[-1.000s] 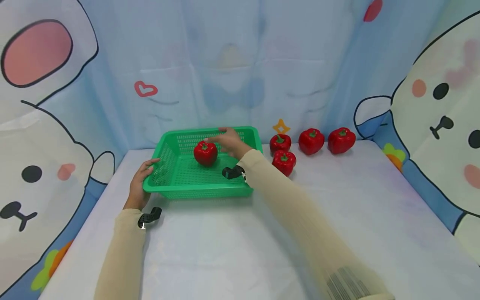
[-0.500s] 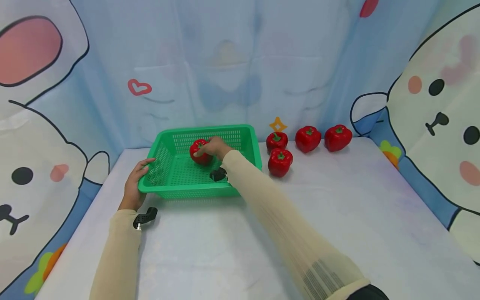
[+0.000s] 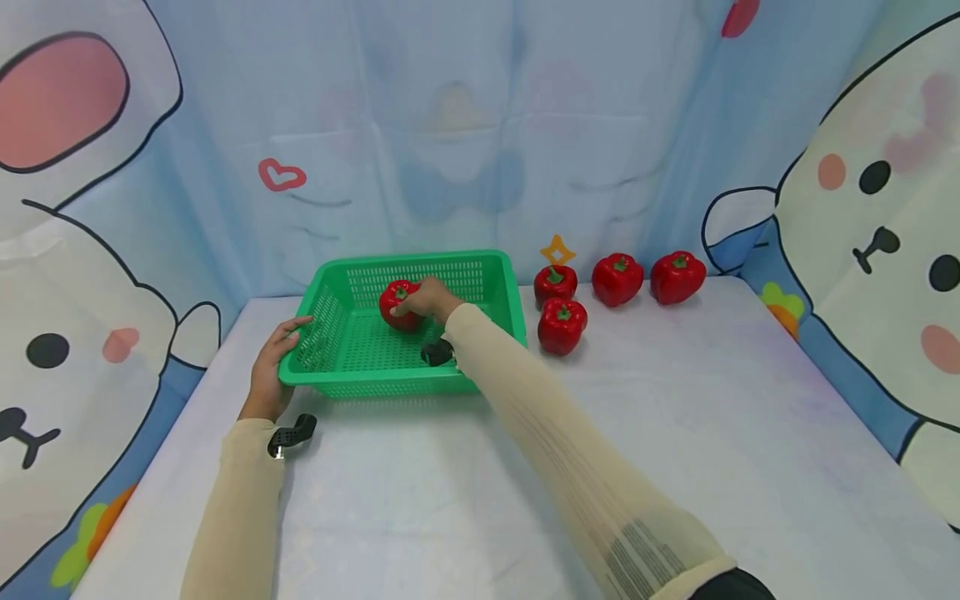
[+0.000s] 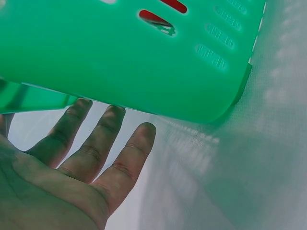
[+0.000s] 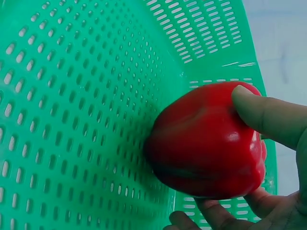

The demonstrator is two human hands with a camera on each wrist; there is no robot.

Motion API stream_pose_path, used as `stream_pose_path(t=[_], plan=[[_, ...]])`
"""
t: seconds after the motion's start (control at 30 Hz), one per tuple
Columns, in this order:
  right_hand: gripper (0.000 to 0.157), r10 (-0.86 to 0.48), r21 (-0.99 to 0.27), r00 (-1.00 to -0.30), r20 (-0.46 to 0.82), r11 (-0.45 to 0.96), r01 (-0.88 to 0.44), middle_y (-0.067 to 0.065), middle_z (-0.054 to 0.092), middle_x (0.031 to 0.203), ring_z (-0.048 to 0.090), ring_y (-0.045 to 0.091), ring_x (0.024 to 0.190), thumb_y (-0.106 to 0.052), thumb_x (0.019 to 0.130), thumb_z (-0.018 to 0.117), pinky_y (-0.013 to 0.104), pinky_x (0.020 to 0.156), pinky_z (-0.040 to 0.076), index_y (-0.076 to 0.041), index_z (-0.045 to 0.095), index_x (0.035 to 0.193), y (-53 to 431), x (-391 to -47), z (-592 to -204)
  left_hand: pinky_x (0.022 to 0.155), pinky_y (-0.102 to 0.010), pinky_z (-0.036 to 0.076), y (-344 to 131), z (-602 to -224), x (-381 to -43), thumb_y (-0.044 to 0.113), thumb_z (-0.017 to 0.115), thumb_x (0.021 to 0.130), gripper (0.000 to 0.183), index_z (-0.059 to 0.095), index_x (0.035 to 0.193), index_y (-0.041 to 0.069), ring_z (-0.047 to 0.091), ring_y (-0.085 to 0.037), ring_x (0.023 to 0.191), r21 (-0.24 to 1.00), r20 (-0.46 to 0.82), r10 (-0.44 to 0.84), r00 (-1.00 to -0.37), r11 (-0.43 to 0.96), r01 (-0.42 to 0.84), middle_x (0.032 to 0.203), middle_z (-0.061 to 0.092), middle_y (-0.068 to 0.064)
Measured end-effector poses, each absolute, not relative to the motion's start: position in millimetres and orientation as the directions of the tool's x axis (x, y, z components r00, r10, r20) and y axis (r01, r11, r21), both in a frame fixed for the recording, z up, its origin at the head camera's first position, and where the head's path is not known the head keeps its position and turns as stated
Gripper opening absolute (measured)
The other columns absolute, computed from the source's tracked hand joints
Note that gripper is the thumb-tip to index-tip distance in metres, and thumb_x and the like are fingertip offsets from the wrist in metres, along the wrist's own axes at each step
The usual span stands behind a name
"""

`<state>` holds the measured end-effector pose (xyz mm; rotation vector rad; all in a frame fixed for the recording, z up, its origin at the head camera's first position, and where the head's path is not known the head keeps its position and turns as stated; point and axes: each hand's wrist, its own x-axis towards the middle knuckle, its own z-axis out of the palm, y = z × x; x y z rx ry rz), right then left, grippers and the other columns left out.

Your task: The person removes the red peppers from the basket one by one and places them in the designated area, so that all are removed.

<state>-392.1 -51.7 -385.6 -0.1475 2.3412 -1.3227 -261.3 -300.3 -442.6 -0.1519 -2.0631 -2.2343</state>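
Observation:
A red bell pepper (image 3: 399, 305) with a green stem is inside the green perforated basket (image 3: 390, 386). My right hand (image 3: 431, 302) grips it from the right; in the right wrist view the thumb (image 5: 271, 115) lies on top and the curled fingers (image 5: 216, 213) are underneath. That pepper (image 5: 206, 141) lies on its side close over the perforated basket floor. At the basket's left end is my left hand (image 3: 272, 367), its fingertips at the rim. In the left wrist view its fingers (image 4: 127, 165) are spread and fairly straight, tips against the green wall.
Right of the basket, more red bell peppers stand on the white-covered table (image 3: 420, 500): one in front (image 3: 561, 327), one behind it (image 3: 555, 284), and two farther right, a middle pepper (image 3: 617, 279) and an end pepper (image 3: 677, 277). A printed curtain (image 3: 465, 125) rises behind.
My right hand has come down around the pepper in the basket, where it earlier hovered over its top with fingers extended. The left hand stays at the basket's left end.

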Motion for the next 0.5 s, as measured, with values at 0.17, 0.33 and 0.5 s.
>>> stream_pose_path(t=[0.17,0.33,0.5], plan=[[0.077,-0.348,-0.890,-0.891,-0.292,0.440,0.120,0.016,0.039,0.149,0.042,0.034,0.136,-0.020,0.090,0.072,0.047,0.108,0.044,-0.002,0.028,0.150,-44.7,-387.5,-380.4,0.083,-0.019,0.050,-300.1,-442.0,-261.6,0.035,0.037,0.108,0.034,0.047,0.137,0.021,0.056,-0.007,0.103,0.988,0.134,-0.007,-0.991,-0.079,0.134,0.139,0.039,0.000],[0.077,-0.383,-0.929,-0.890,-0.247,0.353,0.106,0.013,0.041,0.149,0.042,0.033,0.136,-0.032,0.091,0.069,0.052,0.107,0.043,-0.009,0.027,0.152,-33.0,-384.1,-369.1,0.083,-0.020,0.050,-300.8,-441.2,-261.4,0.035,0.035,0.108,0.035,0.047,0.138,0.021,0.055,-0.008,0.104,0.988,0.136,-0.003,-0.991,-0.070,0.136,0.138,0.039,0.001],[0.076,-0.405,-0.942,-0.886,-0.225,0.324,0.091,0.010,0.041,0.150,0.042,0.033,0.136,-0.045,0.092,0.065,0.057,0.107,0.042,-0.016,0.030,0.152,-17.6,-381.6,-355.4,0.084,-0.020,0.050,-299.9,-441.6,-261.3,0.035,0.035,0.108,0.034,0.047,0.138,0.022,0.052,-0.011,0.110,0.990,0.129,-0.004,-0.992,-0.064,0.129,0.141,0.036,0.000]])
